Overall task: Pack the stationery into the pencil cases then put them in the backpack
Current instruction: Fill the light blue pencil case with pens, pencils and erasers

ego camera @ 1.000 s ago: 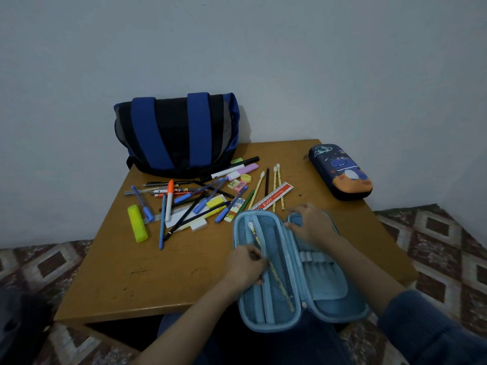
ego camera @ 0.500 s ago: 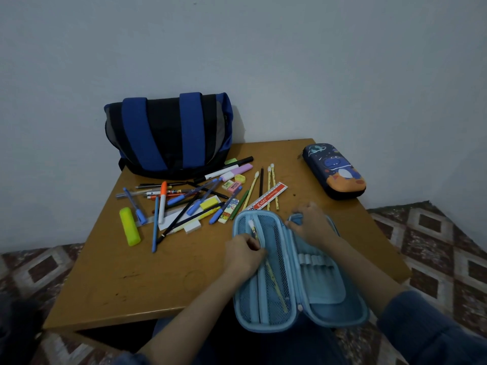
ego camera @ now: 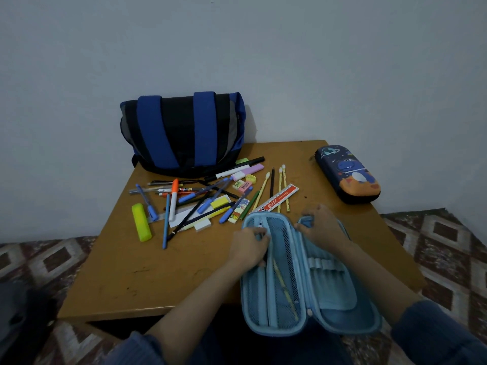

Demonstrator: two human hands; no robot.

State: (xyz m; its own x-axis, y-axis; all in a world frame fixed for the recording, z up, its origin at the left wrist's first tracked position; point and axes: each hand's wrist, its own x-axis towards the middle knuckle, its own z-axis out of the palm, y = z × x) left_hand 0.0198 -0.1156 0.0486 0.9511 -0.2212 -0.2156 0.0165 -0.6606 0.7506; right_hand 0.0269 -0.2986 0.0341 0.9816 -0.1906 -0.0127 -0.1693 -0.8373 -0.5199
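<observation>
A light blue pencil case [ego camera: 326, 291] lies open at the table's near edge, hanging over it. A yellow pencil [ego camera: 286, 291] sits behind the mesh of its left half. My left hand [ego camera: 249, 247] pinches the mesh pocket's top at the left half. My right hand [ego camera: 320, 225] grips the far rim of the right half. Loose pens, pencils, erasers and a ruler [ego camera: 279, 198] lie in a pile [ego camera: 200, 204] beyond the case. A dark blue dinosaur pencil case [ego camera: 347, 173] lies zipped at the far right. The blue and black backpack [ego camera: 181, 133] stands at the back.
A yellow highlighter [ego camera: 141, 225] lies at the left of the pile. The wooden table [ego camera: 126, 275] stands against a white wall. Patterned floor tiles [ego camera: 445, 246] show on both sides. The table's near left part is bare wood.
My left hand has moved a little up the mesh pocket toward its far end. My right hand has stayed on the far rim. The view has shifted slightly.
</observation>
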